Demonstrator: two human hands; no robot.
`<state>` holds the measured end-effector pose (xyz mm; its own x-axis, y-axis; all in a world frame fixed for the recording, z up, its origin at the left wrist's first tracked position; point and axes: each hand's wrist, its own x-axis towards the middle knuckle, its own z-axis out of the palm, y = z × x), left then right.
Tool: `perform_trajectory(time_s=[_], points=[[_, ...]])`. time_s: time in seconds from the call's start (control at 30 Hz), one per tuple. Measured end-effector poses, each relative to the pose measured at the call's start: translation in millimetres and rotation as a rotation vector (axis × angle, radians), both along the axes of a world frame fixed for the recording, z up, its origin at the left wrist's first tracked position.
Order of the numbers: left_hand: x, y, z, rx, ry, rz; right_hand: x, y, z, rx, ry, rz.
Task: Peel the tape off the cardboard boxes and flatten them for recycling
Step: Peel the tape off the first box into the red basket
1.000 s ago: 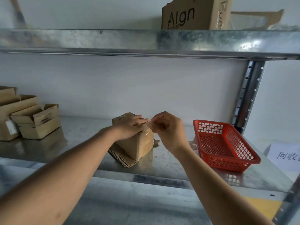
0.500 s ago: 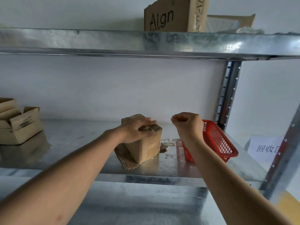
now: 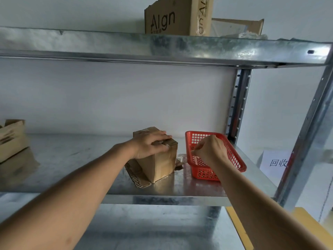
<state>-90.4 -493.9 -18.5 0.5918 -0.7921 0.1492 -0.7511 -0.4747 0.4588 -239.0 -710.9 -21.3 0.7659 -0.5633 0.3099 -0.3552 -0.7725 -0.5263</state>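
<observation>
While the left hand (image 3: 150,144) presses flat on the small brown cardboard box (image 3: 158,159), the right hand (image 3: 209,149), fingers pinched on what seems clear tape, hangs over the red plastic basket (image 3: 234,156) toward the shelf's right end.

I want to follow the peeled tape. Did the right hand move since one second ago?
Yes. The right hand left the small box, which the left hand presses, and went right; it is now over the red basket.
</observation>
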Motion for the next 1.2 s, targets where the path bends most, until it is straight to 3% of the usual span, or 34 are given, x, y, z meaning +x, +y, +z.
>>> perform_trajectory(time_s=[0.3,0.57,1.07,1.2], points=[[-1,-1,-2,-0.006,0.010,0.012,17,-11,-8,0.152,0.149,0.012],[-3,-2,1,0.012,0.024,0.022,14,-23,-14,0.140,0.188,0.001],[-11,0,4,0.015,0.034,0.026,28,-20,-12,0.005,0.516,0.033],[-9,1,3,0.019,0.032,0.032,29,-25,-16,0.043,0.474,0.060]])
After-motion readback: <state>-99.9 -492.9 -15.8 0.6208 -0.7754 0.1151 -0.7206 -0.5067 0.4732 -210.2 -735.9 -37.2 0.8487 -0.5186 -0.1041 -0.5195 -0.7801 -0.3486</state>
